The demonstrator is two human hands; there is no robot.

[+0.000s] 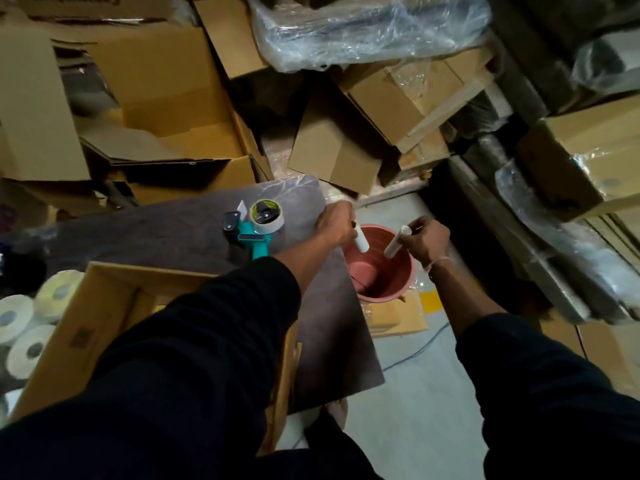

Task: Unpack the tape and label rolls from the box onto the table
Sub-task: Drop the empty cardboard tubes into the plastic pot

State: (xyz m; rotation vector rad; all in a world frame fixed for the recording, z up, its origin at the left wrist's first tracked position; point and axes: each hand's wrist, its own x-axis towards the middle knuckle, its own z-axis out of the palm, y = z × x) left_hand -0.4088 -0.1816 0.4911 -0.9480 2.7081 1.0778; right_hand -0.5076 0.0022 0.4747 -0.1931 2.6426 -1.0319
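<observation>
Cartons (166, 109) are crowding the far side, some under crinkled clear wrap (363, 26). You are holding two slim white tubes over a round pink bucket (384, 271) on the floor: your left hand (334, 223) is keeping its fingers clamped on one tube (360, 241), your right hand (424, 239) on the other (396, 244). On the dark surface (166, 230), a teal dispenser (252, 226) is carrying one tape roll. The open cardboard box (104, 306) is sitting near you, your left sleeve crossing it, with four white rolls (24, 323) lying just left of it.
</observation>
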